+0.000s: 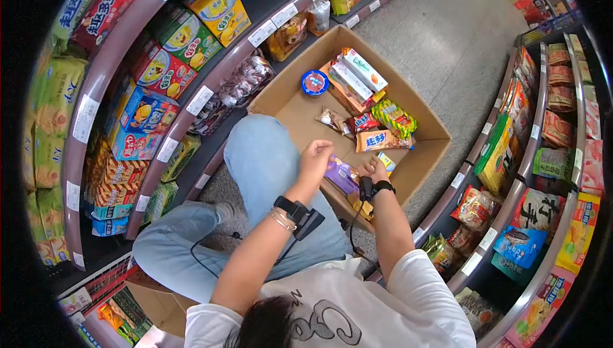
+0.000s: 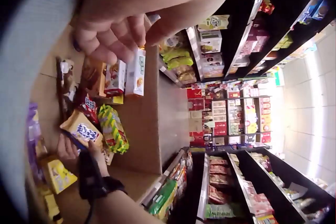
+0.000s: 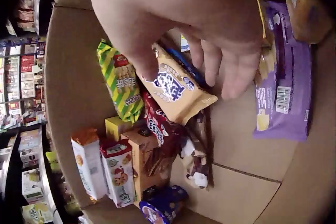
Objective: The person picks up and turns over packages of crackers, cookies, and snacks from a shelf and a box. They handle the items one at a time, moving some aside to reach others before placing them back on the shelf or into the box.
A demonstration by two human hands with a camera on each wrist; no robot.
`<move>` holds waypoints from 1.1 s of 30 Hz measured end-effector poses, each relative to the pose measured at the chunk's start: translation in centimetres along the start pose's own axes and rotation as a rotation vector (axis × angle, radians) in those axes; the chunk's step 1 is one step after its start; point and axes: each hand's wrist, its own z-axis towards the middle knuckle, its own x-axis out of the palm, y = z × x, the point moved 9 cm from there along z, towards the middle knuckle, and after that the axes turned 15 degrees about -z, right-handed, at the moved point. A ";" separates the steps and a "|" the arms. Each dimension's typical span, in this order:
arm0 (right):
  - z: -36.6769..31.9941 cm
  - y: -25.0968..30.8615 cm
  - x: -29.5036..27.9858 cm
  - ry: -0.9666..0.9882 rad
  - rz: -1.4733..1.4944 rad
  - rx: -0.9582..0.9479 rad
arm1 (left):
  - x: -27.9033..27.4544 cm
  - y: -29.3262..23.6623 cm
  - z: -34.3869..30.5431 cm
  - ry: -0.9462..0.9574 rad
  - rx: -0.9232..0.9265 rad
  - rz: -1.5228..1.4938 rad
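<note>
My left hand [image 1: 316, 159] hangs over the near side of a cardboard box [image 1: 421, 182], its fingers loosely bent with nothing between them. Below and beside it lies a purple packet [image 1: 343, 174]. My right hand [image 1: 375, 169] hovers lower, inside the box, also loosely curled and holding nothing. In the right wrist view its thumb overlaps a tan snack packet [image 3: 178, 87], which lies just beyond the hand. A yellow packet [image 2: 60, 174] is beside the right hand. Farther in lie a green-and-yellow striped packet [image 3: 119, 79], a red packet [image 3: 157, 124] and a brown-and-white packet [image 3: 195, 161].
Upright white biscuit boxes [image 1: 361, 70] and a round blue tub [image 1: 315, 83] stand at the box's far end. Stocked shelves [image 1: 211, 92] rise on the left, with more shelves [image 1: 504, 175] on the right. A bent knee [image 1: 258, 143] presses close to the box's left side.
</note>
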 end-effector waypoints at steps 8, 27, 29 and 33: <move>3.9 -0.7 2.7 0.052 0.227 0.088 | 0.0 0.3 -0.2 0.075 -0.121 -0.076; 4.1 2.9 2.2 0.112 0.043 -0.010 | 1.1 0.9 0.4 0.097 -0.160 -0.028; 2.4 3.0 2.8 0.112 0.106 0.036 | 1.1 0.8 0.5 0.096 -0.162 -0.033; -5.0 3.2 6.1 0.202 0.188 0.134 | 1.0 1.0 0.5 0.120 -0.169 -0.032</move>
